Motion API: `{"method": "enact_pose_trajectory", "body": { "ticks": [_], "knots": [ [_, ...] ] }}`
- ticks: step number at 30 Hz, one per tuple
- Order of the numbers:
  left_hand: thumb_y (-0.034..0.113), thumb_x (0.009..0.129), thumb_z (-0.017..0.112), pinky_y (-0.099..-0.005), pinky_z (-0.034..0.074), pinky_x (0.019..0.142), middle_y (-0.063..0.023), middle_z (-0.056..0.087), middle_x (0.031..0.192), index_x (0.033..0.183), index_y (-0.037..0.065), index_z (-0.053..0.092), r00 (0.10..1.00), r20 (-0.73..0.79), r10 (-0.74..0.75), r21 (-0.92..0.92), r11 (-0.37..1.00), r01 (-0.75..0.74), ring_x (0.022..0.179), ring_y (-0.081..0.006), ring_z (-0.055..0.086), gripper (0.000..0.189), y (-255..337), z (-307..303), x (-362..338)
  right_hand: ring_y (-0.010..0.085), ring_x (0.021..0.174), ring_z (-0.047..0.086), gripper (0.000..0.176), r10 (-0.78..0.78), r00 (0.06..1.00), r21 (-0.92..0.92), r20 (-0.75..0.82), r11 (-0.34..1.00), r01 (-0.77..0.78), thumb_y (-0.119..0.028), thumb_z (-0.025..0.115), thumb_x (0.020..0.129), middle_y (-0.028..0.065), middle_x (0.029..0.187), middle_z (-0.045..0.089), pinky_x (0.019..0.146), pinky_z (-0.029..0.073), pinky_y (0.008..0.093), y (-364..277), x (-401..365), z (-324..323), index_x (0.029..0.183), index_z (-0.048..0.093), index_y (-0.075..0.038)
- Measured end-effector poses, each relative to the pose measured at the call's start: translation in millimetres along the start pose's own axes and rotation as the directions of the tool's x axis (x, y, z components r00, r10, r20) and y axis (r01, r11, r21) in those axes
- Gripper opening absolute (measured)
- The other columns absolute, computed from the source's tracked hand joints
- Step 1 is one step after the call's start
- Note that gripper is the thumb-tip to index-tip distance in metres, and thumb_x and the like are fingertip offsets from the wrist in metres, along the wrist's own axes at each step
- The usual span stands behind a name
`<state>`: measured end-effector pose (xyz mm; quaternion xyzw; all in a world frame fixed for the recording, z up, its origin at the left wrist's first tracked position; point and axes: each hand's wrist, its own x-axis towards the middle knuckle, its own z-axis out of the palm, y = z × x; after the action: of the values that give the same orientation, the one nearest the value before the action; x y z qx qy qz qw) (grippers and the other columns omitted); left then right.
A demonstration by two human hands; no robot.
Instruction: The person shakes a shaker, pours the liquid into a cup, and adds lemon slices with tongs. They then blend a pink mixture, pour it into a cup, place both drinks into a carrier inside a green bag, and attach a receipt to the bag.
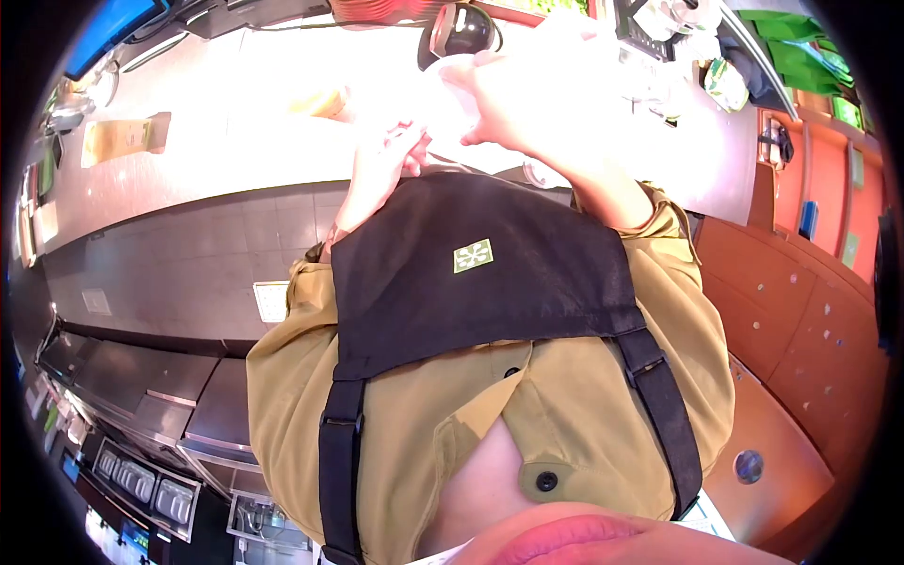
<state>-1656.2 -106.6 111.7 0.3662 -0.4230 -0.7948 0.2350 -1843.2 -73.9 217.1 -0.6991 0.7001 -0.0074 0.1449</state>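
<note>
Head view, looking down: what are the 2 hands doing?

They reach over a pale counter (231, 113) at upper center. The step in hand seems to be close handling between them, though glare hides any object there.

How do the fingers lie?

The left hand (381, 165) has its fingers bent and bunched near each other. The right hand (499, 104) makes a wide curve, thumb apart from fingers. Whether either is clamped on something cannot be told.

Which thing is nearest?

A glossy black rounded vessel (464, 28), top center, just beyond the right hand. Contact cannot be made out. The next move, by judgement, calls for steady hands and a clear gap between knuckles and vessel.

And the materials?

The vessel looks hard and smooth, with bright highlights. At upper left lies a flat tan rectangular item (118, 141), matte-looking. Left of the hands, a yellowish item (322, 102) has edges blurred by glare. Across the middle spreads a black cloth apron (471, 301) with 1 small green-and-white rectangular patch (473, 255). Softly creased olive-tan sleeves (673, 301) sit at either side. At right, the orange-brown panels (777, 301) are flat, with small pale marks.
</note>
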Motion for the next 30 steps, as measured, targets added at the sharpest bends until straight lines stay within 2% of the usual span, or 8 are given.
{"method": "enact_pose_trajectory", "body": {
  "ticks": [13,16,20,23,25,26,27,30],
  "knots": [
    [0.025,0.097,0.046,-0.0361,0.058,0.079,-0.0163,0.063,0.104,0.113,-0.007,0.057,0.996,0.091,-0.008,-0.289,0.957,0.034,0.09,-0.0237,0.066,0.037,-31,9,30,0.0325,0.104,0.063,0.061,0.018,1.0,0.191,0.021,0.981,-0.022,-0.022,0.08,0.066,0.013,0.12,0.063,0.09,0.05,0.0396,7,4,7,0.123,0.06,-0.009],
    [0.03,0.098,0.041,-0.0382,0.059,0.077,-0.0194,0.061,0.111,0.121,-0.008,0.052,0.995,0.095,-0.04,-0.24,0.969,0.062,0.091,-0.027,0.067,0.045,-34,15,43,0.0311,0.103,0.064,0.052,0.052,0.996,0.043,-0.071,0.998,-0.049,-0.026,0.076,0.072,0.0142,0.114,0.065,0.088,0.051,0.0399,-7,-4,0,0.119,0.062,-0.009],
    [0.03,0.098,0.04,-0.039,0.06,0.074,-0.0212,0.061,0.11,0.129,-0.009,0.044,0.994,0.029,-0.106,-0.291,0.95,0.11,0.088,-0.0299,0.068,0.05,-43,15,43,0.0299,0.098,0.066,0.046,-0.065,0.995,-0.134,-0.081,0.989,0.054,-0.031,0.071,0.076,0.0146,0.109,0.067,0.081,0.052,0.0399,0,-3,17,0.117,0.063,-0.012],
    [0.03,0.098,0.04,-0.0395,0.06,0.073,-0.0221,0.062,0.109,0.132,-0.009,0.041,0.997,0.054,-0.06,-0.285,0.956,0.073,0.087,-0.0308,0.068,0.051,-42,11,42,0.0276,0.081,0.068,0.04,-0.26,0.96,-0.005,-0.104,0.965,0.261,-0.03,0.071,0.078,0.0125,0.102,0.069,0.07,0.054,0.0378,57,12,19,0.115,0.066,-0.014],
    [0.029,0.098,0.04,-0.0398,0.06,0.073,-0.0227,0.062,0.109,0.133,-0.009,0.039,0.996,0.082,-0.043,-0.271,0.961,0.063,0.087,-0.0313,0.068,0.052,-38,4,42,0.0257,0.077,0.069,0.033,0.026,0.998,0.308,-0.057,0.951,-0.007,-0.029,0.069,0.08,0.0116,0.096,0.07,0.068,0.053,0.037,126,61,31,0.109,0.069,-0.014],
    [0.029,0.098,0.039,-0.04,0.061,0.072,-0.0229,0.062,0.109,0.134,-0.009,0.038,0.994,0.101,-0.043,-0.269,0.961,0.069,0.087,-0.0316,0.068,0.053,-37,2,44,0.0246,0.076,0.069,0.028,0.343,0.933,0.502,0.105,0.792,-0.348,-0.029,0.069,0.081,0.0113,0.091,0.07,0.068,0.053,0.0368,154,87,34,0.104,0.071,-0.013],
    [0.029,0.098,0.039,-0.0402,0.061,0.072,-0.0232,0.062,0.109,0.135,-0.009,0.037,0.992,0.118,-0.048,-0.267,0.961,0.078,0.087,-0.0319,0.068,0.053,-38,1,48,0.0253,0.077,0.069,0.02,0.273,0.938,0.114,-0.215,0.961,-0.253,-0.025,0.067,0.083,0.0134,0.083,0.069,0.071,0.054,0.0381,153,101,8,0.094,0.073,-0.01],
    [0.029,0.098,0.039,-0.0409,0.061,0.071,-0.0254,0.062,0.108,0.138,-0.01,0.032,0.982,0.172,-0.078,-0.254,0.96,0.121,0.086,-0.0335,0.069,0.056,-30,1,52,0.0321,0.095,0.067,0.024,0.427,0.899,-0.147,-0.101,0.887,-0.438,-0.008,0.057,0.082,0.0198,0.103,0.068,0.081,0.054,0.0409,208,163,37,0.102,0.069,-0.002]
  ]
}}
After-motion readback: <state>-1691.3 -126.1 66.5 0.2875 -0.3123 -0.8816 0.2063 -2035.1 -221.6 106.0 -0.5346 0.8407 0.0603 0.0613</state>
